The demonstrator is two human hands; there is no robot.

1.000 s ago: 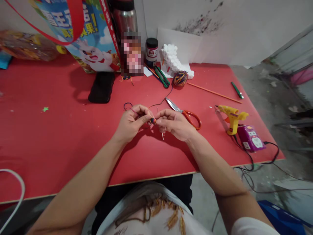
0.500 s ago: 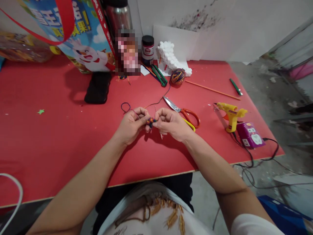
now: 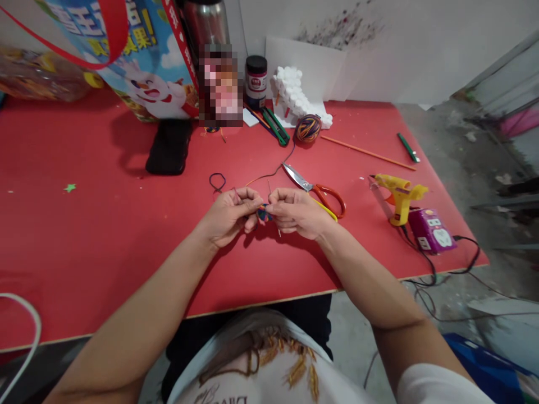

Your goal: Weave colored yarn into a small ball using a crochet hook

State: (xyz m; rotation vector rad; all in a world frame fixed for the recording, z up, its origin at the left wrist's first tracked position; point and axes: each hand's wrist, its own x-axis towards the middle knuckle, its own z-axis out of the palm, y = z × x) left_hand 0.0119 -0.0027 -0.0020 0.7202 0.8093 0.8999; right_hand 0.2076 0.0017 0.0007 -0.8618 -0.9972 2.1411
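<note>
Between my hands, over the front middle of the table, is a small multicoloured crochet piece [image 3: 264, 214]. My left hand [image 3: 234, 216] is closed, pinching its left side, with a strand of yarn running over the fingers. My right hand [image 3: 298, 213] is closed round a thin crochet hook [image 3: 279, 232], whose two ends show above and below the fingers; its thumb and forefinger meet the piece. From the work, yarn leads back to a multicoloured yarn ball [image 3: 309, 129]. Just beyond my right hand lie scissors [image 3: 314, 188] with orange and yellow handles.
A yellow glue gun [image 3: 398, 193] stands near a purple power box [image 3: 433, 231] with cables at right. A black phone [image 3: 168, 147], a green cutter [image 3: 275, 127], a jar [image 3: 256, 83], a white model [image 3: 295, 95] and an orange stick [image 3: 368, 152] lie further back.
The crochet piece has turned between my fingers, now showing more blue-green. My hands have drawn slightly closer together, and the view has shifted a little.
</note>
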